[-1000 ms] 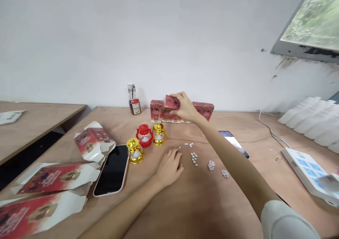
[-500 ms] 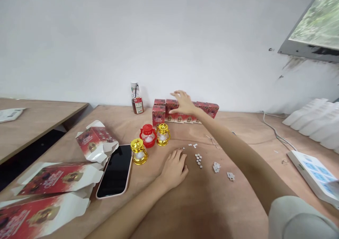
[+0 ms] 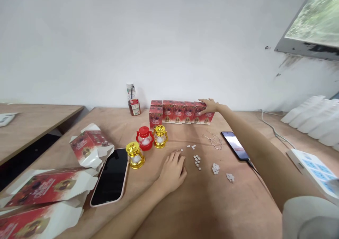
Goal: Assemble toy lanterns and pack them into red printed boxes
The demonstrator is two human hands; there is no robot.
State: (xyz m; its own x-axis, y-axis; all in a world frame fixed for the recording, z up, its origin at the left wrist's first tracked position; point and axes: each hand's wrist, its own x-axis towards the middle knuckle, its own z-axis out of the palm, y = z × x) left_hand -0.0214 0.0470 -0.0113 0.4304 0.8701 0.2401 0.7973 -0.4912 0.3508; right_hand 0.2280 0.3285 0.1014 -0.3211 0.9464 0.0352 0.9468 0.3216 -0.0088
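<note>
My left hand (image 3: 172, 172) lies on the table with its fingers stretched out, holding nothing; a small round button cell (image 3: 182, 150) is just beyond its fingertips. My right hand (image 3: 210, 106) reaches to the right end of a row of small red printed boxes (image 3: 179, 112). Its thumb and fingers are apart over the end box (image 3: 208, 118), seemingly touching it. Left of my left hand stand a red mini lantern (image 3: 144, 138) and two gold ones, a rear gold lantern (image 3: 160, 137) and a front gold lantern (image 3: 135, 155). Several button cells (image 3: 197, 161) lie to its right.
Unfolded red boxes (image 3: 45, 187) and a pink-edged phone (image 3: 109, 177) lie at left. A bottle (image 3: 134, 103) stands by the wall. Thin bent wires (image 3: 215, 140), white plastic pieces (image 3: 215, 168), a plugged-in phone (image 3: 235, 146) and a power strip (image 3: 314, 172) are at right.
My right hand has moved right along the row of boxes, from its left-middle part to its right end. The phone and wires at right now show. My left hand stays on the table.
</note>
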